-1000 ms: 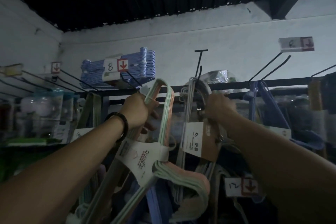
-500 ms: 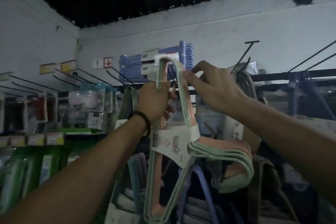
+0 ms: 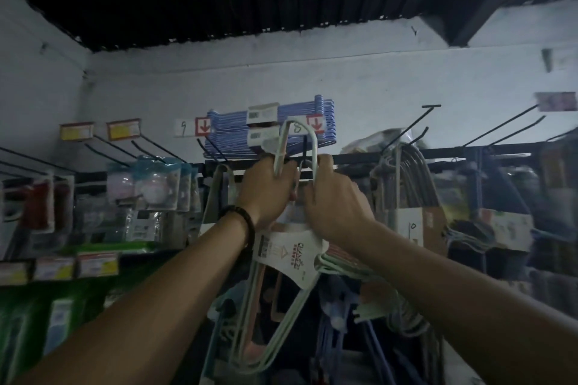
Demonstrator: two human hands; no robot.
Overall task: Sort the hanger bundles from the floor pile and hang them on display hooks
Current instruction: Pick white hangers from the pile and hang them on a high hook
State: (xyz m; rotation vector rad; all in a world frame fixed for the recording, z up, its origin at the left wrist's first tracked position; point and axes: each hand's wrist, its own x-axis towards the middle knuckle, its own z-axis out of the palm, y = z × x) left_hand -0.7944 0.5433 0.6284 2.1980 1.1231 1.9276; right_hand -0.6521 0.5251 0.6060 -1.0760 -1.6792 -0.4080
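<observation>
both arms are seen raised and extended forward and upward from the lower corners of the head view, converging at the rack rail (image 3: 359, 162). the left hand (image 3: 266, 194) is held with its back toward the camera, wrist bent slightly upward, a dark beaded bracelet (image 3: 240, 219) worn at the wrist. its fingers are closed around the left side of the hook loop of a pale green and pink hanger bundle (image 3: 281, 275). the right hand (image 3: 334, 206) is held just beside the left, touching or nearly touching it, back of the hand also toward the camera; its fingers are curled around the right side of the same loop, with the fingertips (image 3: 325, 162) up at rail height. both hands are thus closed on the bundle.

the hanger bundle is held up in front of the rack, its hook loop (image 3: 297, 141) risen above the knuckles and overlapping a dark display hook (image 3: 305, 150) that projects from the rail. whether the loop is already seated on that hook cannot be told. a white paper band (image 3: 291, 256) is wrapped around the neck of the bundle, just below the hands; the hanger bodies hang downward and to the right beneath it.

a blue hanger bundle (image 3: 272, 128) is noted lying higher up behind the loop, beside tags marked 9 and 8 with red arrows. a grey hanger bundle (image 3: 406, 178) is noted hanging from the rail to the right.
</observation>
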